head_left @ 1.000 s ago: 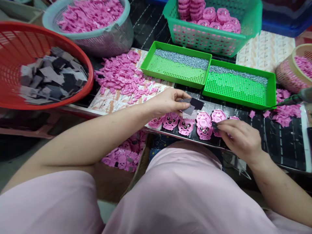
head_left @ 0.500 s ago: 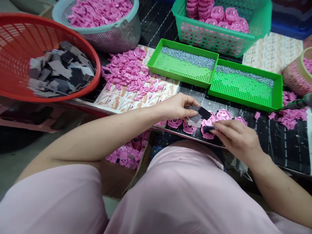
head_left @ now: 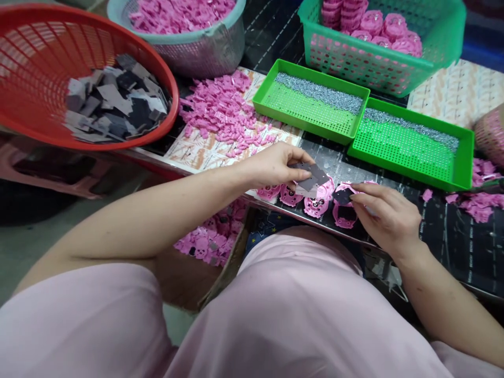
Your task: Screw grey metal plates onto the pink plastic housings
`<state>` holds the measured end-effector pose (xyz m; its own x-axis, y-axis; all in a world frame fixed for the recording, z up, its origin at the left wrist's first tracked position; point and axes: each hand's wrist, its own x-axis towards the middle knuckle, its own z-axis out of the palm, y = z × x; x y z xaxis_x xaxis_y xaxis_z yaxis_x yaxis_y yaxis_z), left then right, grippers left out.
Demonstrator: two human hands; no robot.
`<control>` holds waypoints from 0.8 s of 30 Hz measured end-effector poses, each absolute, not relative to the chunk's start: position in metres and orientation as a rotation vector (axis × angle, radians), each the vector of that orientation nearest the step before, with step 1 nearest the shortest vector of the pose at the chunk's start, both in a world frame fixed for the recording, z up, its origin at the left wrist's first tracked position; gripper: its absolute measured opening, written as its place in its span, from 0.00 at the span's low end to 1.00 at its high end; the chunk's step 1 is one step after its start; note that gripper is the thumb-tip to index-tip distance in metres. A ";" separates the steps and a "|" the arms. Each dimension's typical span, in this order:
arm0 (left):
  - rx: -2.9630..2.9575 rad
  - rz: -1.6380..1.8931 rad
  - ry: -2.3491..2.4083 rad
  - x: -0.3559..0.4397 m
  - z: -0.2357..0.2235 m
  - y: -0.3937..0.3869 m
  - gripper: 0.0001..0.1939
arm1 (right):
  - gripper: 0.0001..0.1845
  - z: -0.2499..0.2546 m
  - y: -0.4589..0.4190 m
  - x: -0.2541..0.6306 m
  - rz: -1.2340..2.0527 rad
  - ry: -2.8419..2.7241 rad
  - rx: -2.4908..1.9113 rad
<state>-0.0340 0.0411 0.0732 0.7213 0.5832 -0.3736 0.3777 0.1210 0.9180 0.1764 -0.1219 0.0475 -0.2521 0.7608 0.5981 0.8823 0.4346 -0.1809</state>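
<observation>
My left hand (head_left: 275,165) pinches a small stack of dark grey flat pieces (head_left: 311,177) above a row of pink round housings (head_left: 317,202) on the black mat (head_left: 452,236). My right hand (head_left: 384,215) has its fingers closed on one dark piece (head_left: 342,196), holding it at a pink housing (head_left: 344,215) that has a dark piece in it. Both hands are close together at the table's near edge.
A red basket (head_left: 47,121) of grey pieces stands at the left. Behind it is a grey basket (head_left: 205,44) of pink parts. Loose pink bits (head_left: 220,107), two green trays (head_left: 311,102) with metal bits, a green basket (head_left: 378,63) and a box of pink housings (head_left: 208,244) below.
My right hand took a dark piece from the stack and moved it down onto a pink housing. The view shifted left, so everything slid right in the picture.
</observation>
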 end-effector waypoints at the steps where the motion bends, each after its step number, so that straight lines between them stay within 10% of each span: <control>1: 1.484 0.186 0.837 -0.036 0.074 0.041 0.12 | 0.14 0.047 -0.121 0.176 -0.281 -2.101 -1.350; 16: 1.449 0.264 0.797 -0.067 0.073 0.045 0.12 | 0.16 0.071 -0.118 0.151 0.105 -2.046 -1.417; 24: 1.467 0.213 0.771 -0.068 0.070 0.044 0.12 | 0.19 0.069 -0.115 0.144 -0.403 -2.457 -1.559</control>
